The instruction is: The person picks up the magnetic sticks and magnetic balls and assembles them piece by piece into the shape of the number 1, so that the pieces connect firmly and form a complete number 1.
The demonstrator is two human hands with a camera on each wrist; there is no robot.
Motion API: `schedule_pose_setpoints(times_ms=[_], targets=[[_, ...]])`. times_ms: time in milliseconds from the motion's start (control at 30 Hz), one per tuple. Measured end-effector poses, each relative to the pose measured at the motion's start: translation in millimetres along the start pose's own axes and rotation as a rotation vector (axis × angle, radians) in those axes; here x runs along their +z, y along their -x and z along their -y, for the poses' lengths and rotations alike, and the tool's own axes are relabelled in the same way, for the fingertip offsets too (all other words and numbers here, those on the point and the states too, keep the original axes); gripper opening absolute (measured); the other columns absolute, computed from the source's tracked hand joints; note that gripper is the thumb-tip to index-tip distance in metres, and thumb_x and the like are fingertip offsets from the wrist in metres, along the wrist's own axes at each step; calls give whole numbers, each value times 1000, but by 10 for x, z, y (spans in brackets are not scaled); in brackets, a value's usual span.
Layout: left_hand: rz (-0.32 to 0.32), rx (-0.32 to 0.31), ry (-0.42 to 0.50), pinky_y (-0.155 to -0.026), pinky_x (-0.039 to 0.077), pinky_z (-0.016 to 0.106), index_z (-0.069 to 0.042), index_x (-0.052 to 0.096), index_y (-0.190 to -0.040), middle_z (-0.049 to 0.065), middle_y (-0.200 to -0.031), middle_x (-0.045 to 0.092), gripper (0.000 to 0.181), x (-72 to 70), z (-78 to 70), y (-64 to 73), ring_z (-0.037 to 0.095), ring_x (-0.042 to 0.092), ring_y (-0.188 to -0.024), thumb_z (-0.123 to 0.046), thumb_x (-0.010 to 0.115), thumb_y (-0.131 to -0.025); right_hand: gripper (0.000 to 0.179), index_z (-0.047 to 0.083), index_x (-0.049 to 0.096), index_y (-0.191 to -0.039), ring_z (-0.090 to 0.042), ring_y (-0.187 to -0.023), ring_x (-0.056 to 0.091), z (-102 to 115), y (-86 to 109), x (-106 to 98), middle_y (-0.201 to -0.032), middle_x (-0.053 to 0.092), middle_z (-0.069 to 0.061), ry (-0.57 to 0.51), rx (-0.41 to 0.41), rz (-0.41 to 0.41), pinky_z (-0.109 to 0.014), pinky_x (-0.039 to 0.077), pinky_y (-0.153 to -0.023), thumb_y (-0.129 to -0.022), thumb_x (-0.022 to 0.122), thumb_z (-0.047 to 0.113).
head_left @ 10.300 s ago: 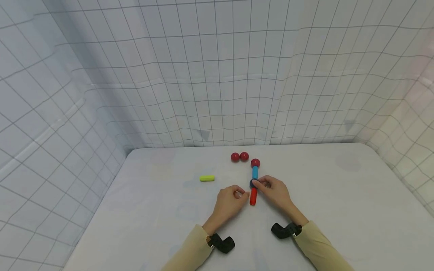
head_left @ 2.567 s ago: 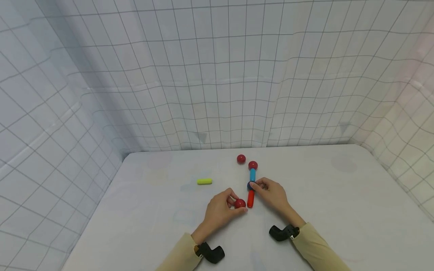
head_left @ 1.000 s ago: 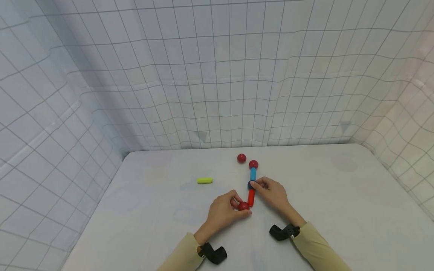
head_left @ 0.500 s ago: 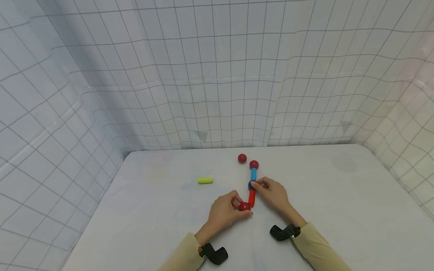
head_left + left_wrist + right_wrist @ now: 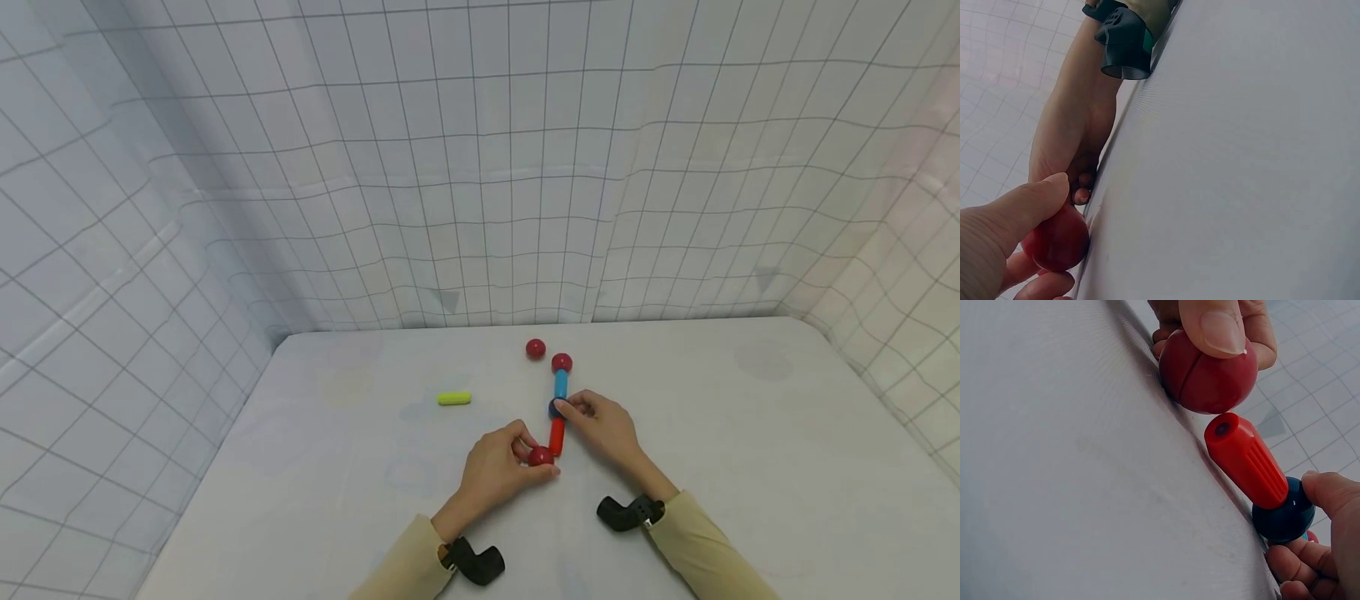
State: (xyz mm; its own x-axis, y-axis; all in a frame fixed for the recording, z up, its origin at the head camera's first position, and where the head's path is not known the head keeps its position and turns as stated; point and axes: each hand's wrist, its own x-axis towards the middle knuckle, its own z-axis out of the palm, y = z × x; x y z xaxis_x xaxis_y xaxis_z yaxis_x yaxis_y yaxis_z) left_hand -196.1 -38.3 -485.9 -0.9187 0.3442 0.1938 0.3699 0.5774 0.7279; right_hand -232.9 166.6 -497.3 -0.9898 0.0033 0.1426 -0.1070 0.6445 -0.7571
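Note:
My left hand (image 5: 498,467) pinches a glossy red ball (image 5: 541,456) between thumb and fingers, at the near end of a red rod (image 5: 557,437). In the right wrist view the ball sits right by the rod's holed end; I cannot tell whether they touch. My right hand (image 5: 606,427) pinches a dark blue ball (image 5: 1284,512), from which the red rod sticks out. On its far side, a light blue rod (image 5: 561,384) runs to another red ball (image 5: 562,362), all in one line. The left wrist view shows the thumb (image 5: 1041,197) over the held ball.
A loose red ball (image 5: 536,349) lies near the back of the white table (image 5: 337,467), left of the joined pieces. Further left is a yellow-green rod (image 5: 454,399). White gridded curtains (image 5: 480,167) surround the table at the back and sides.
One of the two loose red balls at the back is now in my left hand, which was without one at first. That hand moved right, to the red rod's end. My right hand keeps its hold.

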Motion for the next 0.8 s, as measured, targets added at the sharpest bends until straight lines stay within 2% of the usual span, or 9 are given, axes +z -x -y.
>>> schedule_pose_setpoints(times_ms=[467, 800], targets=[[-24, 10, 1, -48, 37, 23, -22, 57, -81, -11, -65, 55, 37, 11, -14, 6, 3, 46, -55, -45, 83, -68, 33, 12, 69, -94, -14, -65, 47, 20, -16, 15, -69, 53, 5, 5, -7, -1, -29, 35, -57, -88, 64, 44], [-20, -7, -27, -47, 36, 23, -22, 56, -81, -11, -64, 53, 35, 37, -28, 6, 4, 46, -55, -44, 82, -70, 31, 12, 68, -94, -15, -66, 47, 17, -17, 1, -69, 53, 4, 11, 11, -2, -30, 34, -58, -88, 64, 43]])
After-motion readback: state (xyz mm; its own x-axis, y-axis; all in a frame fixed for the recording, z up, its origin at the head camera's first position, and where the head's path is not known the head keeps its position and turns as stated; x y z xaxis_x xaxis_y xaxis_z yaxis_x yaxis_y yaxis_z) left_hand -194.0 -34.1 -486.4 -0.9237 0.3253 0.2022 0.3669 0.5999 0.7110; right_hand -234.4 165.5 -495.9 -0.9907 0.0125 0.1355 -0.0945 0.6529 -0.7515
